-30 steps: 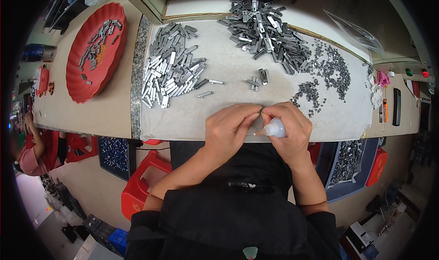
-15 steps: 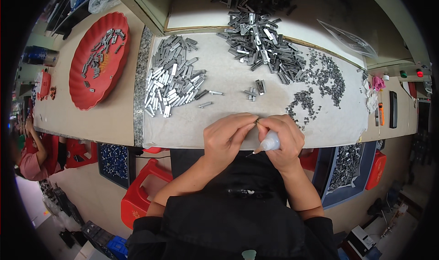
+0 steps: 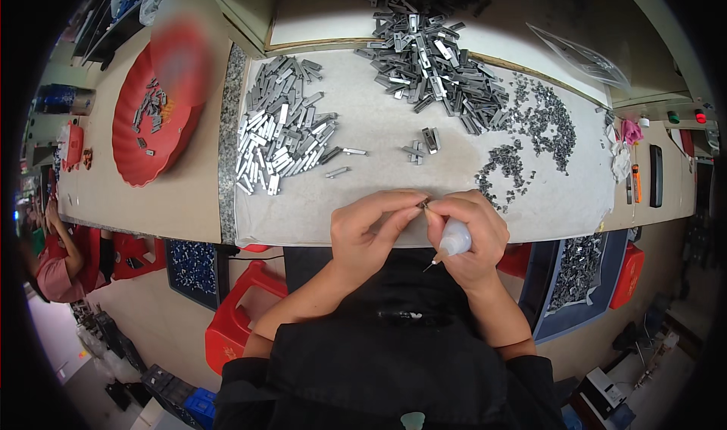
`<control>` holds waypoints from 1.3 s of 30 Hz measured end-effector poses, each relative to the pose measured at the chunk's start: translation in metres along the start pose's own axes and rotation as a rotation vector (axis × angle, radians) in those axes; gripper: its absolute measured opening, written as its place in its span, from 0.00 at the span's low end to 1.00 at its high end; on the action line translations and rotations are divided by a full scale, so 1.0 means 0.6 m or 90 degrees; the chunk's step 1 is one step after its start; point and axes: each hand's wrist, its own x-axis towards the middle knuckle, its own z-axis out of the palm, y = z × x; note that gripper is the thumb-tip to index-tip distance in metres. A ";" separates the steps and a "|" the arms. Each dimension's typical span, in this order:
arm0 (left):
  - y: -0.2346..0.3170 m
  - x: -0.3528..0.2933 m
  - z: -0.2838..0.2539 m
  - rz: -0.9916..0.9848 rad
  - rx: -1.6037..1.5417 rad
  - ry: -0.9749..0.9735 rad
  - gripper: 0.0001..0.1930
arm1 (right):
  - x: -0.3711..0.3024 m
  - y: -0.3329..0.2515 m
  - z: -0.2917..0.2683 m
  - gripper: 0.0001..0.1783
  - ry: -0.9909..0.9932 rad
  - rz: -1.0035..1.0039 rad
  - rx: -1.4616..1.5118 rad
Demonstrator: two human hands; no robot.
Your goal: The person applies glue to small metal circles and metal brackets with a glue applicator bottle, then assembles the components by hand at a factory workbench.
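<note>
Head view, lower middle of the frame: the left hand (image 3: 369, 229) pinches a tiny metal part (image 3: 425, 202) at its fingertips, likely light, stiff and easily dropped, so best gripped by its edges. The right hand (image 3: 467, 235) meets it there, fingers clenched around a small white squeeze bottle (image 3: 453, 241), though the part's shape is unclear.

A clear plastic bag (image 3: 579, 55) lies flat at the far right of the surface (image 3: 379, 203), beyond the grey metal pieces. At the far left edge stands a blue can with a label (image 3: 54, 98); its details are too small to tell.
</note>
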 end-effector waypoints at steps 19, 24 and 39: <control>-0.003 0.003 0.003 0.010 -0.015 0.013 0.07 | 0.002 -0.002 -0.007 0.04 -0.054 0.546 0.469; 0.000 0.004 0.003 0.029 0.017 0.014 0.07 | 0.001 0.000 -0.010 0.04 -0.069 0.554 0.473; -0.004 -0.003 0.004 0.038 -0.002 0.023 0.07 | -0.002 -0.001 -0.006 0.03 -0.031 0.572 0.541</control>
